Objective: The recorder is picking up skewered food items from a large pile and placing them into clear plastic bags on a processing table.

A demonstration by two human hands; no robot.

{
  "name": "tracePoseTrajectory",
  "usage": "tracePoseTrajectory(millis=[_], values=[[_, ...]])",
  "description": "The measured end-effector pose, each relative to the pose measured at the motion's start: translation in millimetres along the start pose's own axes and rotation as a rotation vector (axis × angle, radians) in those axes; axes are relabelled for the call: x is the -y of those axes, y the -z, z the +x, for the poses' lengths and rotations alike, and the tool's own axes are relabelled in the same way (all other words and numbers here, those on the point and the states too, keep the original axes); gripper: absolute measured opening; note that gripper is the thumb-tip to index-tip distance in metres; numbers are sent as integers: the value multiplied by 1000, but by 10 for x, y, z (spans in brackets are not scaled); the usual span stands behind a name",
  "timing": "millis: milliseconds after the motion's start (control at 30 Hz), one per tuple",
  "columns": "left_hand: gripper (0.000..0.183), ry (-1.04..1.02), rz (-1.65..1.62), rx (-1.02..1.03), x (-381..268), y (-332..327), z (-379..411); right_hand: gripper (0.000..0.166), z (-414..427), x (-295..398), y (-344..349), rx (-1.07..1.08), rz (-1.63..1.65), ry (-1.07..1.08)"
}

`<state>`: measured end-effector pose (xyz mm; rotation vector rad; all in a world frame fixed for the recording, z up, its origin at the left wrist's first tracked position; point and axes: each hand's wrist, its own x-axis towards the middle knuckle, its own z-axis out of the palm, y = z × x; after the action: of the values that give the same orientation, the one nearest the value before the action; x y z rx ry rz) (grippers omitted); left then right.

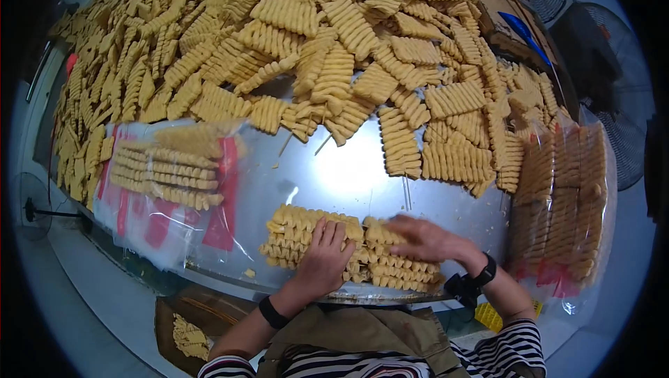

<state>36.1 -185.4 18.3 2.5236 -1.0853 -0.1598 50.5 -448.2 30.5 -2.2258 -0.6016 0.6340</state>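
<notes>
Two neat stacks of skewered, pleated golden food slabs, which look like tofu sheets, lie side by side at the metal table's front edge. My left hand (326,260) rests on the left stack (295,231), its fingers bent over the upper slabs. Over the right stack (405,271) is my right hand (423,239), blurred, with thumb and fingers apart; whether it grips a slab is not plain. Beyond them, a large heap of the same slabs (334,69) covers the table's far side, some with bare sticks poking out.
Clear plastic bags with red print (162,226) lie at left, slabs resting on them. A filled clear bag (562,205) stands at right. Fans (596,54) are beyond the table. A cardboard box (170,326) with scraps sits below left, a yellow basket (491,318) below right.
</notes>
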Motion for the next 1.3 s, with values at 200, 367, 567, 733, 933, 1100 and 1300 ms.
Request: tracePoseTrajectory(millis=[200,367,567,733,933,1100,1300], values=[[56,-3,-22,-23,25,-42,-46,47,240,273,-482,-228,-89,-169],[48,10,-50,-59,20,4,-125,49,280,360,-505,-287,-195,-27],[50,-59,7,-114,67,-103,-70,106,158,535,-451,-90,-346,156],[50,-56,41,-160,85,-114,-46,111,236,627,-594,-47,-606,-6],[57,-29,131,-185,173,-99,-21,101,478,623,-687,-130,-701,-39],[61,-25,143,-161,173,-84,-21,98,507,519,-619,-238,-673,87],[59,67,86,-408,312,79,-379,93,652,439,-462,-233,-584,23]])
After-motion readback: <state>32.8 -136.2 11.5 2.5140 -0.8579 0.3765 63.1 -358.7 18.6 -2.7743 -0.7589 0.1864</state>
